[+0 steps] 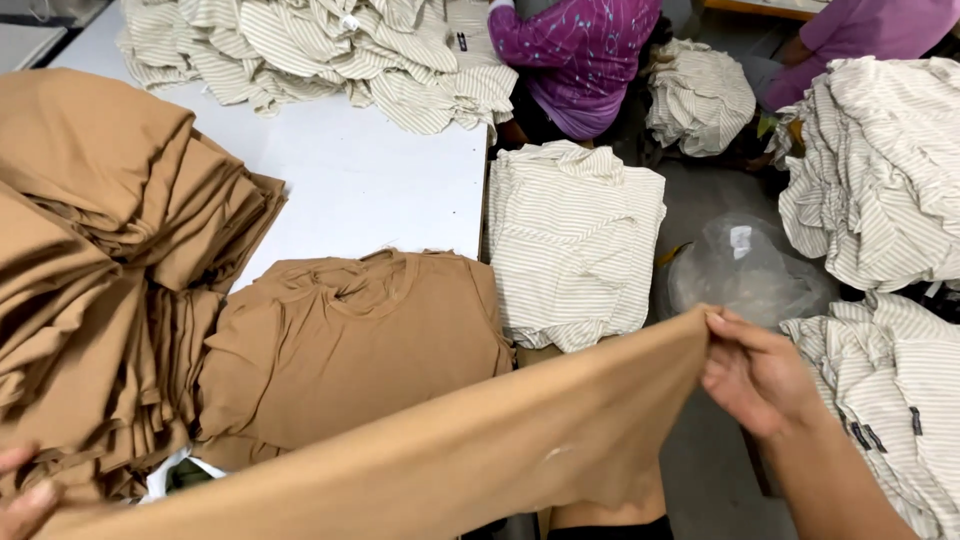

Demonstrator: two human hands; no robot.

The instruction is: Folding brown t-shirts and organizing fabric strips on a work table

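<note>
Now my right hand [755, 375] pinches one edge of a tan garment [470, 450], my left hand [22, 505] grips the other, stretching it just in front of the white table [370, 180]. One tan shirt [350, 340] lies flat there; tan stack [100, 260] beside it looks undone.

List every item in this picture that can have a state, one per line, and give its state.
Tan garment: stretched between both hands.
Right hand: pinching the garment's edge.
Left hand: at the garment's other end, grip unclear.
Tan shirt: lying flat on the white table.
Tan stack: folded, piled.
Striped stack: folded, piled.
Plastic bag: crumpled.
</note>
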